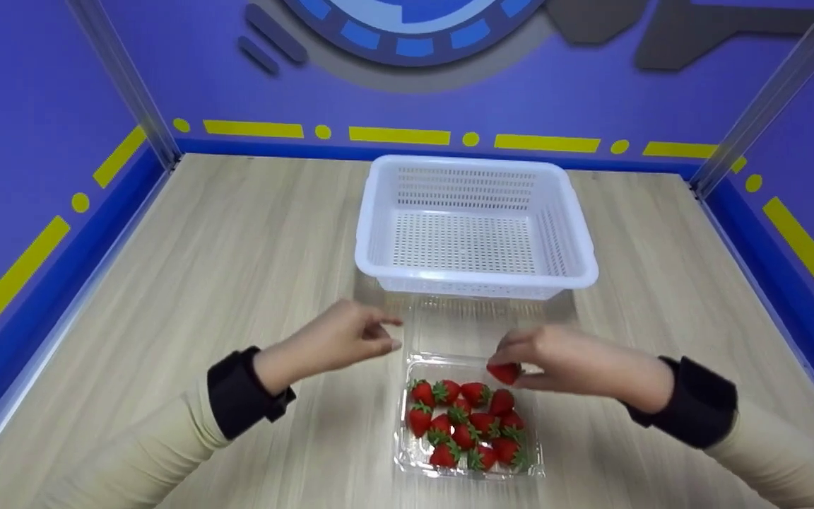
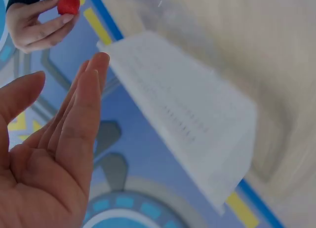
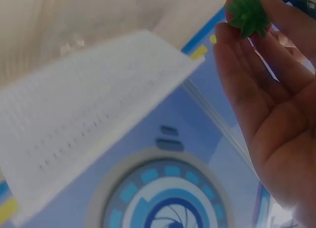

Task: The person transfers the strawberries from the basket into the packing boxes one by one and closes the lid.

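In the head view a clear plastic clamshell box (image 1: pixel 414 463) holds several red strawberries with green leaves, its lid folded back toward the basket. My right hand (image 1: pixel 555 359) pinches one strawberry (image 1: pixel 504 372) between thumb and fingers, just over the box's far right corner. The right wrist view shows the green leafy top of that strawberry (image 3: pixel 247 15) at the fingertips. Left of the box's far edge, my left hand (image 1: pixel 340 341) hovers with thumb and fingers apart and nothing between them. The left wrist view shows its empty palm (image 2: pixel 47 178).
A white perforated plastic basket (image 1: pixel 478 272) stands behind the box, with no strawberries visible inside. Everything stands on a light wood-grain table (image 1: pixel 258 233). Blue printed panels (image 1: pixel 407 106) with yellow dashes enclose the back and both sides.
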Demonstrator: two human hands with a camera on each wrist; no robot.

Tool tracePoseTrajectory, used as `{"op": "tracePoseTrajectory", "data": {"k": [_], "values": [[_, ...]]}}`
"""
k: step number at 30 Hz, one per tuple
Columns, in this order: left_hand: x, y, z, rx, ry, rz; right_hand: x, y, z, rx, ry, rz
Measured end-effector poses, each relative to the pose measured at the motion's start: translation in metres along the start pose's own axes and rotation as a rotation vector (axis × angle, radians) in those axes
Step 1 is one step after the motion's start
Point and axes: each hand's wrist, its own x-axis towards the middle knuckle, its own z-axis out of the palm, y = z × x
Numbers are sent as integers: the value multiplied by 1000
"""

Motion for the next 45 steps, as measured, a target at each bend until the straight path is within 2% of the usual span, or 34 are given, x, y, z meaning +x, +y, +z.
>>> {"op": "tracePoseTrajectory", "data": {"k": [8, 11, 16, 23, 27, 30, 36, 45], "values": [[1, -33, 41, -102, -78, -168, 1, -7, 43, -66, -118, -25], [3, -40, 52, -135, -109, -185, 4, -9, 54, -143, -121, -54], [6, -45, 64, -205, -125, -209, 5, -13, 63, -263, -93, -91], [8, -52, 69, -352, -114, -238, 5, -13, 66, -262, -112, -71], [7, -54, 70, -483, -131, -282, 4, -12, 70, -237, -108, -60], [8, -53, 70, -545, -147, -307, 3, -12, 74, -232, -90, -69], [9, -51, 70, -570, -152, -334, -2, -11, 81, -271, -54, -84], [10, -50, 69, -558, -124, -340, 1, -12, 77, -343, -86, -95]]}}
